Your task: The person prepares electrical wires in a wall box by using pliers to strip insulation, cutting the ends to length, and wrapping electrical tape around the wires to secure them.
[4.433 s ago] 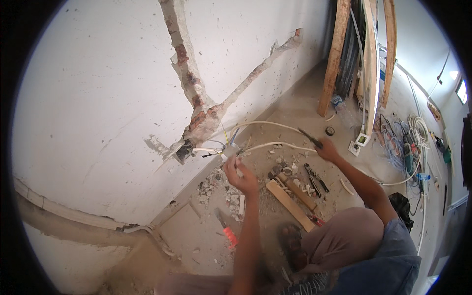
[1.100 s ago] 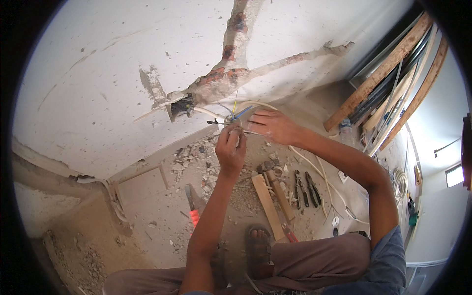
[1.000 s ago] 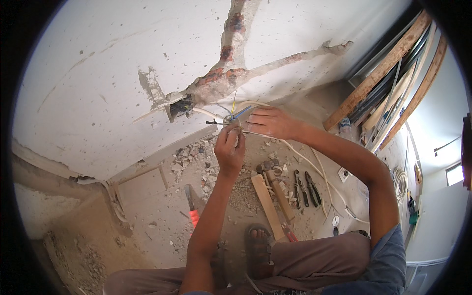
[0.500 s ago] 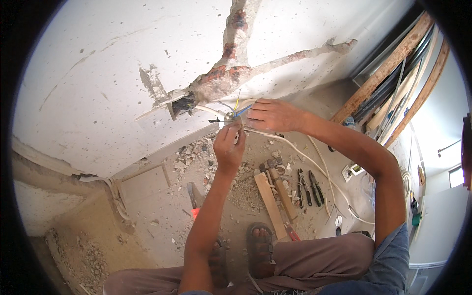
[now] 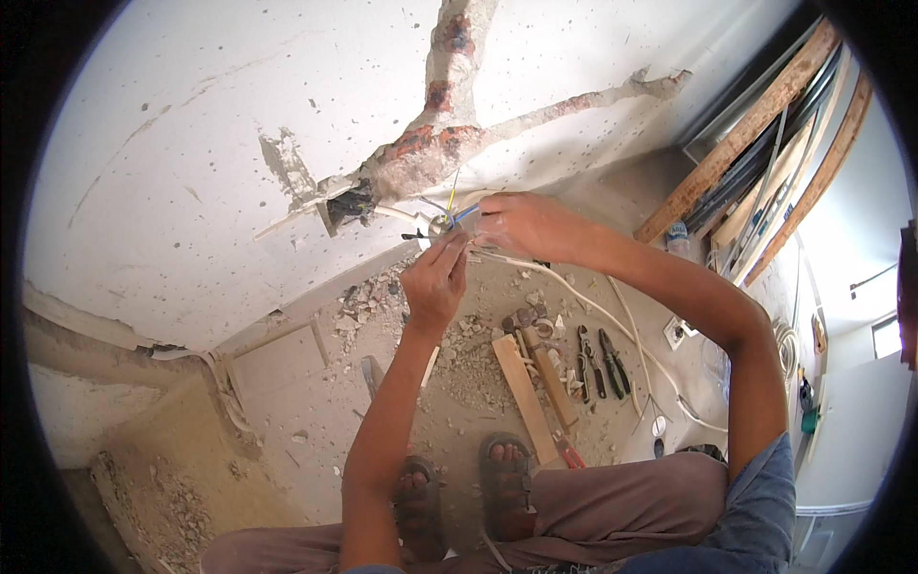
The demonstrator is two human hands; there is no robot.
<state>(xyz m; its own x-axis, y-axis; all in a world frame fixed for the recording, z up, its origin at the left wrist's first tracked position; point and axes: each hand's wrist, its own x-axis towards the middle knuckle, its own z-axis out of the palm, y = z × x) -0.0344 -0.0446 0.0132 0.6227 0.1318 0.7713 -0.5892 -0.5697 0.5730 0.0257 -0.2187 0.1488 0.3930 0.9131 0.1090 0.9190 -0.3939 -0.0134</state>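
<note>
Your left hand (image 5: 435, 284) has its thumb and fingertips pressed together at the bunch of wires (image 5: 453, 220), seemingly steadying it; which strand it pinches is too small to tell. Your right hand (image 5: 535, 225) has its fingers curled beside the blue wire (image 5: 466, 211), and whether they close on it I cannot tell. From the left, the wall hole (image 5: 349, 206) gives out a white cable (image 5: 394, 213), which leads to the bunch between hole and right hand. You appear to be working loose strands with bare fingers. The next move calls for a firm left pinch and a light right touch. Farther right, a wooden strip (image 5: 526, 397) and two pliers (image 5: 614, 364) lie on the floor, out of your grip.
</note>
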